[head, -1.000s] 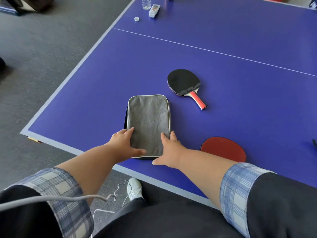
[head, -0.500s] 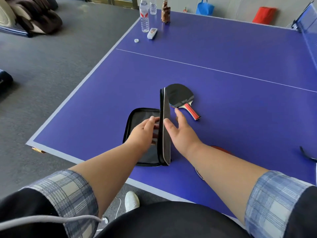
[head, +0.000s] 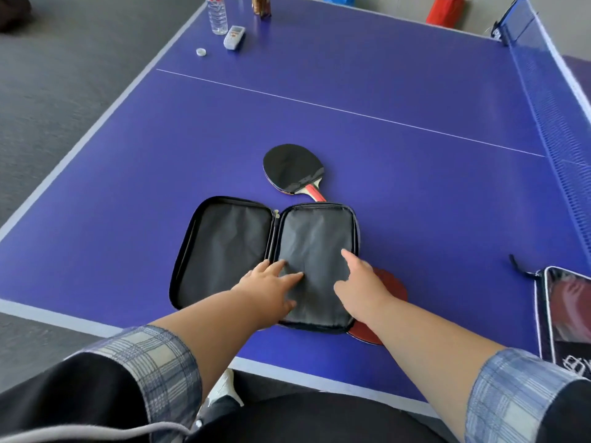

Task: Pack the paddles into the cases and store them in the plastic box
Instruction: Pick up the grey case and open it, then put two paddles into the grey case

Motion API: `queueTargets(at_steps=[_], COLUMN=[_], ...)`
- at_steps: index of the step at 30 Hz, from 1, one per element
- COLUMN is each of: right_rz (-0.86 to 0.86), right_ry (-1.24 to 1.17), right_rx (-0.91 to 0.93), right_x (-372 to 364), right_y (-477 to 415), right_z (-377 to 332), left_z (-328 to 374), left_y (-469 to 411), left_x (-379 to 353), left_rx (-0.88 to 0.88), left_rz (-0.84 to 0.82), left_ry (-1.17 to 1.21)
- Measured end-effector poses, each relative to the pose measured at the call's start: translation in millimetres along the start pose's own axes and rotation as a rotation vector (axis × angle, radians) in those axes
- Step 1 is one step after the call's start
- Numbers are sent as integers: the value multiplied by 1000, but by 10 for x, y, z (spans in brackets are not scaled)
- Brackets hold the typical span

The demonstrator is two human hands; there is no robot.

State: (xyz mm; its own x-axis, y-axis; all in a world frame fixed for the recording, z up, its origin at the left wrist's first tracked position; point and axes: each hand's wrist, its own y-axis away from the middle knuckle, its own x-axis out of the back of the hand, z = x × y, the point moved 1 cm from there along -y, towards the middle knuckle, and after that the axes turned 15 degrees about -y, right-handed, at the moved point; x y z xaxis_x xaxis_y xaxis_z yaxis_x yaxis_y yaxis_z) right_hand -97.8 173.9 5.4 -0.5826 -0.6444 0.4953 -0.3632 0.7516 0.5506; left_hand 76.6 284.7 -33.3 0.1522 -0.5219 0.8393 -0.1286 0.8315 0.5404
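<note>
While both hands rest on it, the table [head: 399, 100] is the largest thing I have in view, its blue top running away from me to the net [head: 550, 110] on the right. On it, close to the near edge, the open case [head: 224, 247] lies spread flat like a book, dark lining up, its spine running straight away from me and its two halves side by side.

My left hand [head: 268, 290] lies with fingers extended on the lining of the right half near the spine; my right hand [head: 361, 284] presses the same half with loose, straight fingers. Neither hand grips anything.

I judge the coming move turns on the black paddle [head: 292, 169]. It lies beyond the case's far edge, blade away from me and to the left, handle slanting back toward the right half, its tip hidden at or behind that half's far rim. Its long axis is therefore nearly in line with my right forearm, and the right hand is the nearer one to that handle.

A red paddle [head: 391, 287] sits partly under the right half and under my right wrist, touching or nearly so; I would have to lift the flap to free it.

At the right edge a second case [head: 566, 314] lies part open with something reddish inside. I see no plastic box.
</note>
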Motion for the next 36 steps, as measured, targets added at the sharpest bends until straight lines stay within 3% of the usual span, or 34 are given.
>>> queueTargets(at_steps=[3, 7, 9, 12, 20, 27, 36], right_rz=[-11, -31, -75, -94, 134, 246, 157], right_ry=[241, 549, 620, 625, 535, 423, 420], right_rx=[-30, 149, 104, -1, 47, 113, 34], right_x=[-125, -321, -405, -431, -372, -249, 19], right_y=[-47, -52, -66, -116, -373, -758, -1631], right_z=[154, 152, 128, 24, -663, -1098, -1279], left_z=[-33, -54, -79, -159, -712, -1103, -1134], left_y=[-48, -64, -69, -94, -235, -760, -1595], left_x=[-121, -167, -168, -112, 430, 967, 1176], left_rx=[6, -21, -45, -86, -61, 200, 457], left_rz=[-66, -44, -47, -79, 65, 170, 157], left_ry=[-61, -128, -129, -80, 186, 649, 909])
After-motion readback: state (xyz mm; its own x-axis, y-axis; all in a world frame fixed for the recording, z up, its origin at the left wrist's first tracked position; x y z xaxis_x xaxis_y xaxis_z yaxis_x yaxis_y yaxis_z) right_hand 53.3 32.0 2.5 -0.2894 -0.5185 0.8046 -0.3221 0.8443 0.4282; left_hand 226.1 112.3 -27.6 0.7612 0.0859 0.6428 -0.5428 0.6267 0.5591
